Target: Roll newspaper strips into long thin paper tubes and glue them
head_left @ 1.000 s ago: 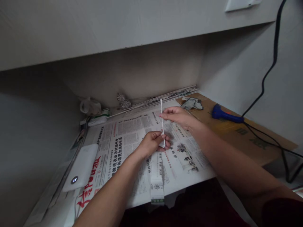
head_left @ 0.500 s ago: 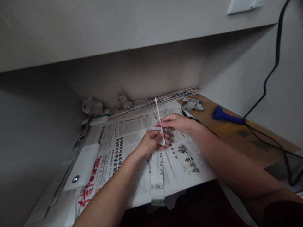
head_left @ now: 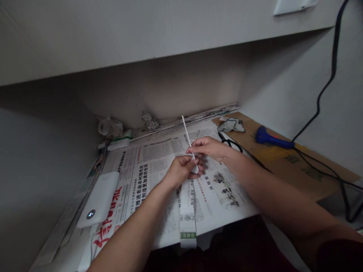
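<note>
Between my hands a strip of newspaper [head_left: 187,215] narrows into a thin rolled paper stick [head_left: 185,130], whose tip points up and away from me. My left hand [head_left: 184,169] is closed on the strip where the flat paper turns into the roll. Just above it, my right hand [head_left: 206,147] pinches the rolled part between thumb and fingers. The flat tail of the strip runs down toward me over the table's front edge, with a green printed band near its end. Parts of the fingers on both hands are hidden behind the paper.
Newspaper sheets [head_left: 155,151] cover the table. A white power bank [head_left: 99,200] lies left, black scissors [head_left: 231,142] and a blue glue gun [head_left: 273,139] right, on cardboard [head_left: 283,166]. Along the back are long paper sticks [head_left: 198,117], a woven lump [head_left: 150,121] and a plastic bag [head_left: 110,127].
The rolled stick's tip has swung slightly left. My right hand has shifted a little, showing more of the scissors. The strip's tail hangs slightly differently at the edge.
</note>
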Demonstrator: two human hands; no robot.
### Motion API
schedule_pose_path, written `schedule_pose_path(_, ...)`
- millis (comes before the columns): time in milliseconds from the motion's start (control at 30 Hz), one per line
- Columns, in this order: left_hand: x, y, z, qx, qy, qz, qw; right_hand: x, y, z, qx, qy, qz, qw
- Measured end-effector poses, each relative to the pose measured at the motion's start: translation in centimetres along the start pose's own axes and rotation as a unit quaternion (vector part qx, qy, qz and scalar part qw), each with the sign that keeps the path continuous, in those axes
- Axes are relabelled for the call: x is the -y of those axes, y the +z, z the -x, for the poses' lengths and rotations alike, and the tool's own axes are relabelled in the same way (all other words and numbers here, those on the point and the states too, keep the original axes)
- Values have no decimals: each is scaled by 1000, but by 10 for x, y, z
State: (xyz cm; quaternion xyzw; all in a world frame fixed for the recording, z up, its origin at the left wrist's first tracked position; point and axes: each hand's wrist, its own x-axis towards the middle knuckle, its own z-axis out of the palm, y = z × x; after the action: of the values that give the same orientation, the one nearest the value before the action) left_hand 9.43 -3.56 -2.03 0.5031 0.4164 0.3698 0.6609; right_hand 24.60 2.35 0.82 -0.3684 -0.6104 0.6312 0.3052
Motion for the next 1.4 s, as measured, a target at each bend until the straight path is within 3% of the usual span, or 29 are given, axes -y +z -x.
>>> schedule_pose_path(133, -1, 2, 1, -2, -7, -11, 1000, -2, 2, -2, -75, -11, -36, 996)
schedule_pose_path(300, -2, 2, 1, -15, -2, -6, 1000, -4, 0, -2, 5, 4, -20, 1000)
schedule_pose_path(433, -2, 2, 2, -1, -13, -3, 1000, -5, 0, -3, -82, -6, -44, 996)
schedule_pose_path(600, -3, 2, 3, -13, -11, 1, 1000, -2, 0, -1, 11, 15, -62, 998)
schedule_pose_path(767, -2, 2, 2, -2, -10, -7, 1000, -3, -1, -2, -77, 3, -86, 993)
schedule_pose_path(933, -1, 2, 2, -8, -3, -7, 1000, -3, -3, -2, 9, 6, -55, 998)
schedule_pose_path(1067, -1, 1, 1, 3, -7, -16, 1000, -4, -3, -3, -87, -12, -55, 995)
schedule_pose_path(1233, -1, 1, 0, -12, -4, -8, 1000, -5, -4, -4, 10, -6, -38, 999)
schedule_pose_path(1400, -1, 1, 1, -7, -8, -11, 1000, -6, -2, -5, -101, -16, -39, 994)
